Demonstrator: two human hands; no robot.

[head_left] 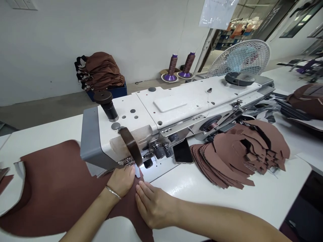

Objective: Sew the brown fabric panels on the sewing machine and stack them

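White bench [275,188] | sewing machine [176,104] at 12 o'clock | cut brown leather pieces [234,154] at 2 o'clock | brown leather sheet [58,191] at 9 o'clock, reaching the machine head | left hand [121,181]: fingers open, pressing flat on sheet | right hand [153,208]: fingers spread, flat on sheet, gripping nothing

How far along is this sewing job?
It looks partway. Done, probably: a bundle of folded brown pieces on a blue box by the wall. In hand: the left hand and right hand press a brown sheet against the front of the sewing machine. Left: a pile of cut brown pieces lies on the table, apparently unsewn.
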